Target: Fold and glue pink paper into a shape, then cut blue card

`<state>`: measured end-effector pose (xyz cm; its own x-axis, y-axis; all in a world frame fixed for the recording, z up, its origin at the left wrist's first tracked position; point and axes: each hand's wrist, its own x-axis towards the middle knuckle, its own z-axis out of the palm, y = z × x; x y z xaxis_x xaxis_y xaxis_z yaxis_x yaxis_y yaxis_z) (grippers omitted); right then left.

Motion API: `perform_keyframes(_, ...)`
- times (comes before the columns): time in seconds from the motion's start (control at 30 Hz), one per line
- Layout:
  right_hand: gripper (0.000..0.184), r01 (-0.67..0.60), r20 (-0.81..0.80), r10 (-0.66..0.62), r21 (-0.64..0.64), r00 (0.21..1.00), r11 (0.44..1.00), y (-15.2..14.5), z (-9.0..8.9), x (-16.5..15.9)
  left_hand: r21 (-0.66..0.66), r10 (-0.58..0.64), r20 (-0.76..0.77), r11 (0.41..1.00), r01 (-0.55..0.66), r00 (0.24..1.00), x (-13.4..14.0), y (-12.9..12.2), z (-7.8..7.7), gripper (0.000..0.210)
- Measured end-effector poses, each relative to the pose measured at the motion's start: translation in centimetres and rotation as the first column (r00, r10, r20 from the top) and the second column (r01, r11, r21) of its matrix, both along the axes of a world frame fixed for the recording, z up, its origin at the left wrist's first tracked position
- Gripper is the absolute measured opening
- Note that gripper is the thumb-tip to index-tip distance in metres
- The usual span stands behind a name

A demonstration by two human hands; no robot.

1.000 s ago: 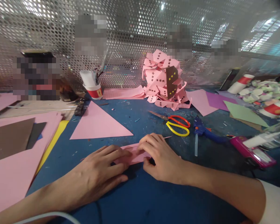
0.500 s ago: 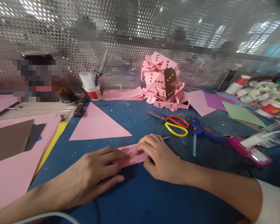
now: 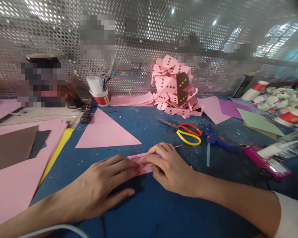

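A narrow folded strip of pink paper (image 3: 146, 169) lies on the blue tabletop under both hands. My left hand (image 3: 104, 183) rests on its left end, fingers stretched flat over the paper and thumb out on the table. On the right part, my right hand (image 3: 170, 168) has its fingers bent down over the strip, with the thumb at the near edge. A thin tip pokes out beyond the right knuckles. Behind the hands lies a pink paper triangle (image 3: 104, 130). Open scissors (image 3: 176, 126) with red and yellow handles lie just beyond my right hand.
A blue glue gun (image 3: 215, 138) and a magenta device (image 3: 270, 163) lie right. A pink paper model (image 3: 165, 86) stands at the back by a perforated metal screen (image 3: 139, 29). Stacked pink sheets (image 3: 10, 195) lie left. A cup (image 3: 101, 98) holds tools. A cable (image 3: 64, 227) crosses the front.
My left hand has slid a little to the right along the strip, covering more of it. My right hand stays about where it was. The view has shifted slightly.
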<state>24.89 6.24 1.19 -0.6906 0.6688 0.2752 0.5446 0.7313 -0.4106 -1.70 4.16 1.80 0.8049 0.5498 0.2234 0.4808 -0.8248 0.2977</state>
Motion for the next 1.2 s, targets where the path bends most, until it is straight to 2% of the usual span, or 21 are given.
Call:
perform_keyframes(0.17, 0.028, 0.01, 0.008, -0.011, 0.024, 1.0, 1.0, 0.0, -0.2, -0.1, 0.015, -0.021, -0.016, 1.0, 0.021, 1.0, 0.1, 0.1, 0.1, 0.051)
perform_keyframes(0.33, 0.026, 0.003, 0.004, -0.003, 0.02, 1.0, 1.0, 0.1, 0.0, 0.0, -0.013, -0.01, 0.0, 1.0, 0.01, 1.0, 0.2, 0.2, 0.1, 0.035)
perform_keyframes(0.43, 0.024, 0.009, -0.01, -0.009, 0.023, 1.0, 1.0, 0.0, 0.0, 0.0, -0.032, 0.01, 0.033, 0.999, -0.009, 0.999, 0.3, 0.2, -0.2, 0.027)
perform_keyframes(0.63, 0.019, 0.02, -0.062, -0.017, 0.056, 0.998, 0.998, 0.2, -0.1, 0.0, 0.004, 0.018, 0.079, 1.0, -0.018, 0.997, 0.2, 0.4, -1.1, 0.027)
perform_keyframes(0.73, 0.017, 0.074, -0.084, -0.063, 0.142, 0.994, 0.987, 1.6, 0.9, 1.2, 0.022, 0.009, 0.094, 1.0, -0.011, 0.995, 0.2, 0.5, -1.4, 0.029)
perform_keyframes(0.8, 0.014, 0.166, -0.073, -0.155, 0.174, 0.985, 0.971, 2.7, 2.0, 2.8, 0.032, 0.006, 0.098, 0.999, -0.009, 0.995, 0.1, 0.6, -1.6, 0.029)
perform_keyframes(0.9, 0.016, 0.345, 0.064, -0.372, 0.253, 0.926, 0.904, 4.1, 3.7, 6.0, 0.03, -0.002, 0.087, 1.0, -0.001, 0.996, 0.2, 0.7, -1.6, 0.028)
perform_keyframes(1.0, 0.018, 0.445, 0.279, -0.556, 0.372, 0.783, 0.814, 4.7, 4.1, 8.6, 0.025, -0.013, 0.1, 1.0, 0.01, 0.995, 0.3, 0.7, -1.5, 0.025)
perform_keyframes(1.1, 0.019, 0.437, 0.472, -0.575, 0.377, 0.668, 0.817, 4.9, 3.3, 9.7, 0.032, -0.01, 0.127, 0.999, 0.006, 0.992, 0.4, 0.7, -1.3, 0.023)
perform_keyframes(1.2, 0.023, 0.459, 0.503, -0.603, 0.391, 0.619, 0.798, 5.3, 2.4, 9.8, 0.026, -0.008, 0.148, 1.0, 0.004, 0.989, 0.4, 0.6, -1.3, 0.025)
